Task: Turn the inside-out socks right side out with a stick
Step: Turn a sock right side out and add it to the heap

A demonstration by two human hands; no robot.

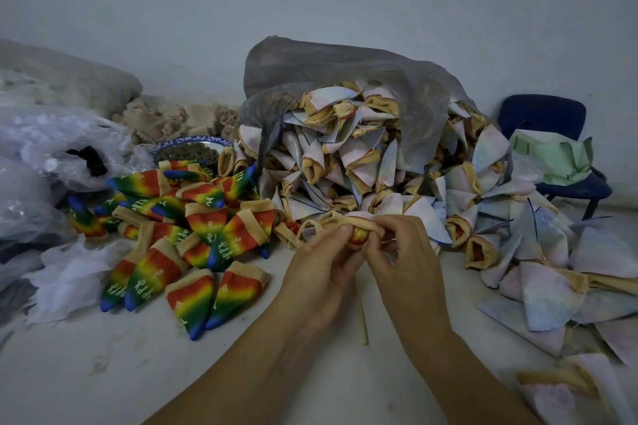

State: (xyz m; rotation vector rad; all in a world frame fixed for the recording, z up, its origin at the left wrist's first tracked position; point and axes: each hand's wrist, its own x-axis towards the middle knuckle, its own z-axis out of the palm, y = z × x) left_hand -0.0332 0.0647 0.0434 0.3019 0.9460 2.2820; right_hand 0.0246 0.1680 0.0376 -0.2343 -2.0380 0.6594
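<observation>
My left hand (322,269) and my right hand (402,252) both pinch one bunched sock (357,229) at the table's middle; its tan cuff is rolled back and a red-yellow patch shows between my fingers. A thin wooden stick (363,323) runs down from under my hands, its lower end above the table; its upper part is hidden. A big pile of pale inside-out socks (362,155) spills from a grey bag behind. Rainbow socks turned right side out (183,235) lie at the left.
The white table (138,373) carries clear plastic bags (51,155) at far left and a blue-rimmed bowl (193,145) behind the rainbow socks. A dark blue chair (552,121) with green cloth stands at back right. More pale socks (569,279) cover the right side.
</observation>
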